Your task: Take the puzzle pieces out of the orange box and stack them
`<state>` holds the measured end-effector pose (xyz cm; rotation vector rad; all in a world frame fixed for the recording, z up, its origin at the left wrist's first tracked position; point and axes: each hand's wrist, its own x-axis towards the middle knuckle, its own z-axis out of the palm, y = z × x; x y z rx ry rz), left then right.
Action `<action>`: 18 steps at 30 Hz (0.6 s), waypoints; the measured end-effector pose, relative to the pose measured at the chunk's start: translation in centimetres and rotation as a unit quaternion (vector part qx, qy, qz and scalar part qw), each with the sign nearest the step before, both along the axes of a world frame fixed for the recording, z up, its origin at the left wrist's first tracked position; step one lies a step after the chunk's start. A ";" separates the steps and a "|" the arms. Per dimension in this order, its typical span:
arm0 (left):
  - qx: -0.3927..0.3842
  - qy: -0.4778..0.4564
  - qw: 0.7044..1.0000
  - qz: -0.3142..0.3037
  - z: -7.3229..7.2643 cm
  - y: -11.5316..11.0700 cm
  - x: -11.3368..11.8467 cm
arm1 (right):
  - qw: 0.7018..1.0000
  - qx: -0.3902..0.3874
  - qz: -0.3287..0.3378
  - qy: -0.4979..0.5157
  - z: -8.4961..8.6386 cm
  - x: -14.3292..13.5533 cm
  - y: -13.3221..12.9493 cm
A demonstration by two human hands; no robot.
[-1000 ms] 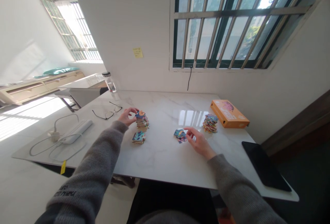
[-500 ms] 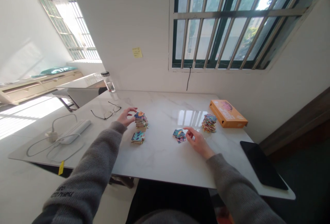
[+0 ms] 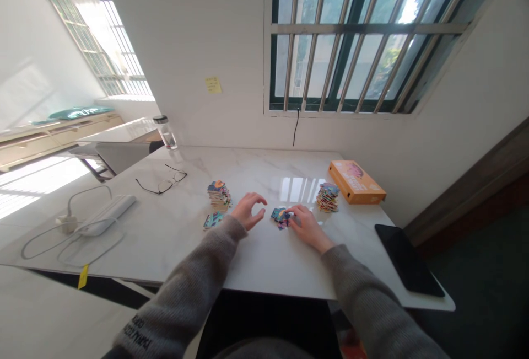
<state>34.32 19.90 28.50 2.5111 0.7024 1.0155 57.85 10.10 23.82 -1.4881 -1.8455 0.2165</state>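
Observation:
A small pile of puzzle pieces [image 3: 280, 215] lies at the middle of the white table. My right hand [image 3: 306, 226] touches its right side, thumb and fingers at the pieces. Just left of the pile, my left hand [image 3: 249, 211] hovers with thumb and fingers apart, holding nothing. Farther left stands a tall stack of pieces [image 3: 219, 196], and a lower stack [image 3: 213, 220] sits in front of it, partly covered by my left hand and sleeve. Another tall stack [image 3: 327, 197] rises behind my right hand.
An orange box [image 3: 357, 182] lies at the back right, with a black tablet [image 3: 408, 260] in front of it. Glasses [image 3: 165, 185], a power strip [image 3: 106, 215] with cables and a bottle [image 3: 166, 133] are on the left of the table [image 3: 264, 271].
My left hand has moved right, from the tall left stack to beside the middle pile. My right hand has come in against the pile's pieces. The view has shifted slightly.

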 end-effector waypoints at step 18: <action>-0.061 0.043 0.997 0.026 -5.1 -0.8 4.9 | 1.000 0.015 -0.017 0.018 -0.9 0.3 0.4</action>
